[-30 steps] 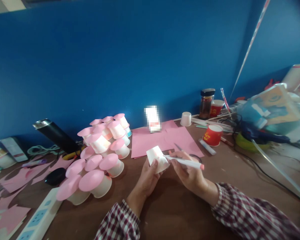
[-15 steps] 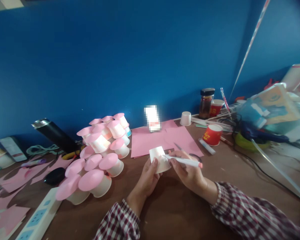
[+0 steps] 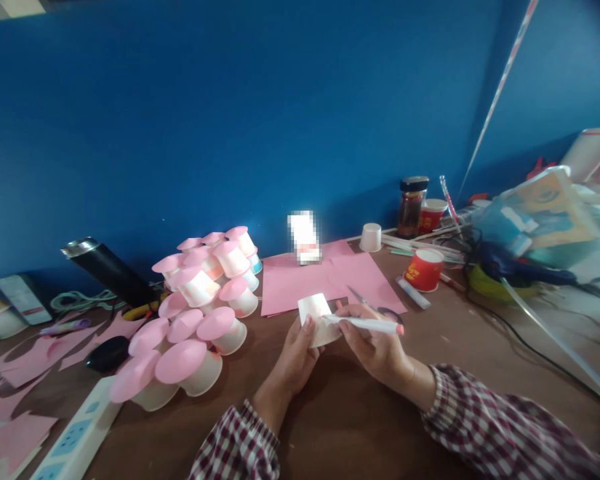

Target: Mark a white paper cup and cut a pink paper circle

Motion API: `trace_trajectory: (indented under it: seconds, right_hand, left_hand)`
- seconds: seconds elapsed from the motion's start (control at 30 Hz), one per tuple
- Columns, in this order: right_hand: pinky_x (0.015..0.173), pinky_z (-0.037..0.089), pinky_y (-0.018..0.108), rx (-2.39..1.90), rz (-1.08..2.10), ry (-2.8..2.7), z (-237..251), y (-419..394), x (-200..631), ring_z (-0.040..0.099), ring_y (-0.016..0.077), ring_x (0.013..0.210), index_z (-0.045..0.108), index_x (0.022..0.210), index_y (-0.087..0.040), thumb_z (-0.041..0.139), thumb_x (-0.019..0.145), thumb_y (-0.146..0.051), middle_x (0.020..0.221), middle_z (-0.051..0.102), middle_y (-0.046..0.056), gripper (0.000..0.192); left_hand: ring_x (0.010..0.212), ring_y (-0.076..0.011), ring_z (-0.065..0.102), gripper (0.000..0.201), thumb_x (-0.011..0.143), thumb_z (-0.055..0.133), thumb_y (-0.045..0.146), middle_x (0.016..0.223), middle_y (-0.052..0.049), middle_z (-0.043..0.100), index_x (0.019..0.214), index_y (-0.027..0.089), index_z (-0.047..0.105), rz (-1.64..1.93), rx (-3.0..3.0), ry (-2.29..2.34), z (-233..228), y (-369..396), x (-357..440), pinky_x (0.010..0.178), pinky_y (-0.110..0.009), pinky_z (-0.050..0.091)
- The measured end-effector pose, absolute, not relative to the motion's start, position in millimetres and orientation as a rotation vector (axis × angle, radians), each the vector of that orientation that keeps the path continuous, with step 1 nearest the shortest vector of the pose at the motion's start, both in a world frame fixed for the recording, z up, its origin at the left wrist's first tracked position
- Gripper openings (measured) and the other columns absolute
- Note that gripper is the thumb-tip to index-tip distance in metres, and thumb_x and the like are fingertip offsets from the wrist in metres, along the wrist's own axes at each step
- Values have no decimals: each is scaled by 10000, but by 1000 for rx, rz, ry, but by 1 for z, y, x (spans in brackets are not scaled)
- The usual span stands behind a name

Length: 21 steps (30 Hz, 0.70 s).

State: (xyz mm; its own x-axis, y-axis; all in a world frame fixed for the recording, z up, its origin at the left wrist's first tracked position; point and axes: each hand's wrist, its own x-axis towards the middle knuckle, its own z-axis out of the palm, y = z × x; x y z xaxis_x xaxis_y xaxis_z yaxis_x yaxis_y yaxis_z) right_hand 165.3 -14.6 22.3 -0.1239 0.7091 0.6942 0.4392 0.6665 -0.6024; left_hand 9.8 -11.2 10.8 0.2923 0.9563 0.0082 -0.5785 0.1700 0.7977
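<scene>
White paper forms the small cup (image 3: 316, 319) held on its side above the brown wooden table (image 3: 360, 427), just in front of the flat pink paper sheets (image 3: 325, 277); the left hand (image 3: 293, 360) rises from a checked sleeve, palm toward the cup, fingers curled under it and the thumb pressed on its near wall; the right hand (image 3: 377, 347) comes in from the right, wrist bent, fingers pinched around a slim white marker (image 3: 367, 324) with a pink end cap, held almost level, its tip touching the cup's side; behind the right hand, scissors (image 3: 367, 303) lie on the pink sheets.

Left of the hands stands a heap of upturned white cups topped with round, smooth pink discs (image 3: 195, 313); a glossy black flask (image 3: 107, 267) lies tilted behind them; a white power strip (image 3: 75, 437) runs along the near left edge; a red printed cup (image 3: 424, 270) stands to the right, a dark glass jar (image 3: 413, 207) near the matte blue wall (image 3: 230, 113).
</scene>
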Motion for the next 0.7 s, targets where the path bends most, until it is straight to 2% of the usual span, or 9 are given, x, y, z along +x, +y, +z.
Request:
trace_trajectory:
  seconds: [0.33,0.7]
  right_hand:
    - [710,516,261,-959,352,-1728,17,-12,166,635,151,756,569,973,-199,523,873,-196,888,645,33,110]
    - [697,515,261,-958,331,-1740,18,-12,166,628,154,751,574,963,-198,512,878,-203,878,644,36,105]
  left_hand:
    - [826,-155,587,325,879,515,390,925,-78,657,1035,134,641,1165,823,590,8,-11,9,738,-248,435]
    - [752,-133,577,315,863,539,405,851,-53,662,1008,152,657,1164,812,626,8,-12,9,682,-234,410]
